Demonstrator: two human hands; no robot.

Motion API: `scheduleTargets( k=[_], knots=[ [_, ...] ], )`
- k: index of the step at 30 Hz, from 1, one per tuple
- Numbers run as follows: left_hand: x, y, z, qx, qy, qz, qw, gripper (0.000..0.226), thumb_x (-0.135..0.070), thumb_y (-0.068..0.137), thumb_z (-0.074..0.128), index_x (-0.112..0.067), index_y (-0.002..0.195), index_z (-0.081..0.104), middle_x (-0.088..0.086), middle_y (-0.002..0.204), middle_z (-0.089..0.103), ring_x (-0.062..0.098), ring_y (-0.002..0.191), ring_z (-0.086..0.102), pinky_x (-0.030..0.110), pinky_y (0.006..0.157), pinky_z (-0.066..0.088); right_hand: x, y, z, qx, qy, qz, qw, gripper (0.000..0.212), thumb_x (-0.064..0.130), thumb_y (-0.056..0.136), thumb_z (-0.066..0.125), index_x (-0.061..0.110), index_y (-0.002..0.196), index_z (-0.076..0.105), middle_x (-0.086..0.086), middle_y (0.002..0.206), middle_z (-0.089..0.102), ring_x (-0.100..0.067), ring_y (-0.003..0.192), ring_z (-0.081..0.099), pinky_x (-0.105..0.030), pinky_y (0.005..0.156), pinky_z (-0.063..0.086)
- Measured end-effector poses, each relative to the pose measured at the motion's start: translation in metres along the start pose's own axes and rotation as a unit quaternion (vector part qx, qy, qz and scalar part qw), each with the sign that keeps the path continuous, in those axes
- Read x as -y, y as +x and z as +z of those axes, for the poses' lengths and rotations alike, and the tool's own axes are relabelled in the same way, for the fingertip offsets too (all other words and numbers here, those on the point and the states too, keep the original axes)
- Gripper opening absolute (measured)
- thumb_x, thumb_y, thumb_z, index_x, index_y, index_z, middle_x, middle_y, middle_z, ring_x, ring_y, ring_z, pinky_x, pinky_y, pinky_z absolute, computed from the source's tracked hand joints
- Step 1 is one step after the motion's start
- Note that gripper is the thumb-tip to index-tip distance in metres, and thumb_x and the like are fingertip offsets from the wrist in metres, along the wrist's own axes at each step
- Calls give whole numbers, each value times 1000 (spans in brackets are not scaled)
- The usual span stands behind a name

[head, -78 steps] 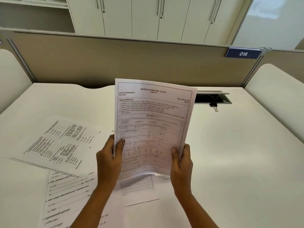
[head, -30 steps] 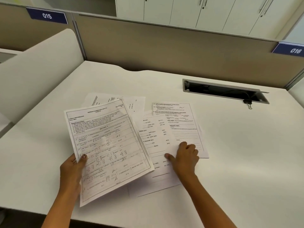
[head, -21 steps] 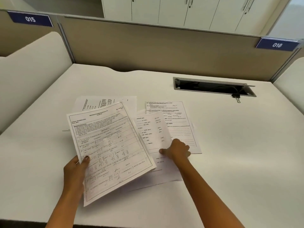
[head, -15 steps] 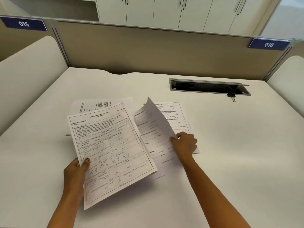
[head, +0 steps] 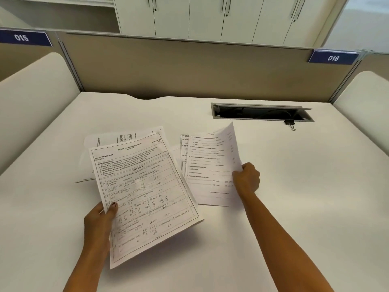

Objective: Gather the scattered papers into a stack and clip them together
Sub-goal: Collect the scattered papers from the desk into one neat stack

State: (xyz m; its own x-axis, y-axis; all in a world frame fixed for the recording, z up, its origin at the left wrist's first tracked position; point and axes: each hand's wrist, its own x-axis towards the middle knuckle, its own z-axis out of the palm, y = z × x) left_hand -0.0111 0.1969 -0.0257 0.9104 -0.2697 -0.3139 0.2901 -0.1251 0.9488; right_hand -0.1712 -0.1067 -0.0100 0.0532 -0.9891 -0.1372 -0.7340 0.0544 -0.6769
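1. Two bare hands each grip a printed sheet above the white desk (head: 294, 207).
2. The left hand (head: 99, 220) pinches the left edge of the maths paper (head: 145, 197), thumb on top, forearm coming up from the near edge. The sheet is tilted, its far end raised and its near right corner hanging free over the desk.
3. The right hand (head: 247, 179) is curled closed on the right edge of a lined sheet (head: 212, 167), lifting that side so the far corner stands up; the arm runs in from the lower right.
4. Another sheet (head: 183, 152) lies flat just left of the lined sheet, partly covered by it. One more sheet (head: 109, 140) pokes out beyond the maths paper's far end.
5. A black binder clip (head: 290, 123) sits well beyond the lined sheet, at the near rim of the cable slot (head: 261, 112).
6. Right of the lined sheet the desk is bare out to a curved side panel (head: 366, 102); the near edge is also bare.
7. The maths paper reads "MATHEMATICS" and "SECTION - A". Blue tags on the back partition (head: 189, 68) read "015" (head: 22, 37) and "016" (head: 333, 57).
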Motion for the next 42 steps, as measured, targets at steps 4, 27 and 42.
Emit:
scheduleTargets(
  k=[4, 27, 42],
  knots=[
    [0, 3, -2, -4, -12, 0, 1000, 28, -10, 92, 55, -13, 119, 59, 11, 112, 65, 31, 98, 62, 44, 90, 48, -1, -11, -15, -96, 104, -41, 989, 25, 6, 88, 59, 7, 111, 51, -16, 111, 66, -35, 95, 63, -39, 79, 51],
    [-17, -15, 75, 149, -119, 43, 981, 29, -18, 95, 48, -27, 122, 54, 2, 114, 68, 20, 101, 67, 35, 73, 54, -2, -75, -29, 153, 271, -158, 937, 23, 18, 97, 47, 3, 89, 61, -9, 79, 69, -17, 67, 63, -20, 56, 49],
    [-66, -28, 113, 126, -118, 289, 942, 46, -9, 95, 47, -33, 128, 26, 9, 119, 59, 15, 102, 61, 28, 76, 56, 20, -96, -34, 14, 379, -254, 890, 12, 21, 97, 44, 32, 95, 42, 21, 86, 59, 4, 80, 64, -13, 57, 54]
  ],
)
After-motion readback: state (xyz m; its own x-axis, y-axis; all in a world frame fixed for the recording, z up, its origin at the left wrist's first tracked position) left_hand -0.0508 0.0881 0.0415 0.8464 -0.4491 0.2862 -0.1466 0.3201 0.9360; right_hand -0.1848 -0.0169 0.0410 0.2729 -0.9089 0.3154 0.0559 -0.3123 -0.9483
